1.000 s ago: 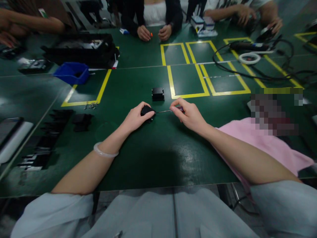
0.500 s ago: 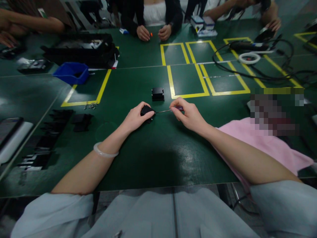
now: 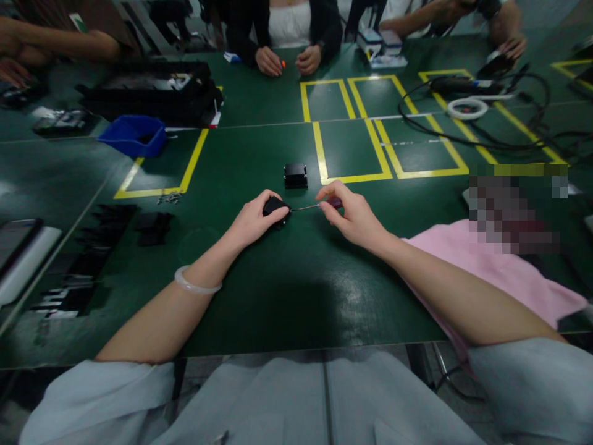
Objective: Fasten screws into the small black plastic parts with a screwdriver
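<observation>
My left hand (image 3: 256,217) is closed around a small black block (image 3: 274,209), its thumb lying across the near side. In my right hand (image 3: 351,214) is a screwdriver (image 3: 334,203) with a dark reddish handle and a thin metal shaft. The shaft points left, and its tip meets the right end of the black block, where a screw seems to sit, too small to make out. Just beyond my hands a second black block (image 3: 295,175) rests on the green table, with small shiny points at its sides.
Loose screws (image 3: 169,198) lie left of my hands, near a blue bin (image 3: 134,136). Black parts (image 3: 153,228) are laid out at the left. A pink cloth (image 3: 482,266) lies at the right. Cables (image 3: 486,141) cross the far right. Co-workers' hands (image 3: 290,62) rest across the table.
The fingers of my right hand have shifted slightly on the screwdriver handle. The black block and my left hand have stayed in place.
</observation>
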`<state>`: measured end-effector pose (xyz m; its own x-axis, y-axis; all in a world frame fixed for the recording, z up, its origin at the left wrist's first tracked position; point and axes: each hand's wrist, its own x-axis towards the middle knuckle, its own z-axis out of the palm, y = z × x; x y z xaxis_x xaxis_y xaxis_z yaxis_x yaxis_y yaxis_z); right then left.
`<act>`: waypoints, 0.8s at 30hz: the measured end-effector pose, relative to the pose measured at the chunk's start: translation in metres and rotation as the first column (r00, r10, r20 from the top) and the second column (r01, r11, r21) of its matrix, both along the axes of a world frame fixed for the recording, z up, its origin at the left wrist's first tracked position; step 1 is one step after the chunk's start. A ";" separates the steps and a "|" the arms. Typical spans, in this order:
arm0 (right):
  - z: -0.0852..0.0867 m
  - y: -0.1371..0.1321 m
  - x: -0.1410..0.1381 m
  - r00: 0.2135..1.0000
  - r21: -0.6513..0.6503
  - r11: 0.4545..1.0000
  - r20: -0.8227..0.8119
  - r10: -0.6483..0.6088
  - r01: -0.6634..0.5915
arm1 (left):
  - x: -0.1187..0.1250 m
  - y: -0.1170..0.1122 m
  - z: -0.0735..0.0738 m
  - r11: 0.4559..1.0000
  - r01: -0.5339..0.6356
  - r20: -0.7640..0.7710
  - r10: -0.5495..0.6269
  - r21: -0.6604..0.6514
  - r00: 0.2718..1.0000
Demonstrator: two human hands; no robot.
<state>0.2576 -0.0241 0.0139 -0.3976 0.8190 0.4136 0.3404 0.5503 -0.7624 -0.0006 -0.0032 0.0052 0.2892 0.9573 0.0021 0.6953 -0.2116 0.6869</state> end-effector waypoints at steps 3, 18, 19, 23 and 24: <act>0.000 0.001 0.001 1.000 -0.019 1.000 -0.008 -0.001 0.000 | 0.000 0.000 0.000 1.000 -0.003 -0.002 0.003 -0.001 1.000; 0.000 0.000 0.001 1.000 -0.011 1.000 0.007 -0.013 0.013 | 0.001 0.000 0.000 1.000 0.001 -0.005 -0.001 0.012 1.000; 0.000 0.001 0.001 1.000 -0.017 1.000 0.002 -0.012 0.012 | 0.001 0.000 0.000 1.000 0.001 -0.005 -0.001 0.014 1.000; 0.000 0.002 0.001 1.000 -0.039 0.999 0.006 -0.015 0.016 | 0.000 0.000 0.000 1.000 0.002 -0.003 -0.002 0.010 1.000; 0.000 0.002 0.001 1.000 -0.036 0.999 0.011 -0.017 0.017 | 0.000 0.000 0.000 1.000 0.002 -0.003 -0.002 0.007 1.000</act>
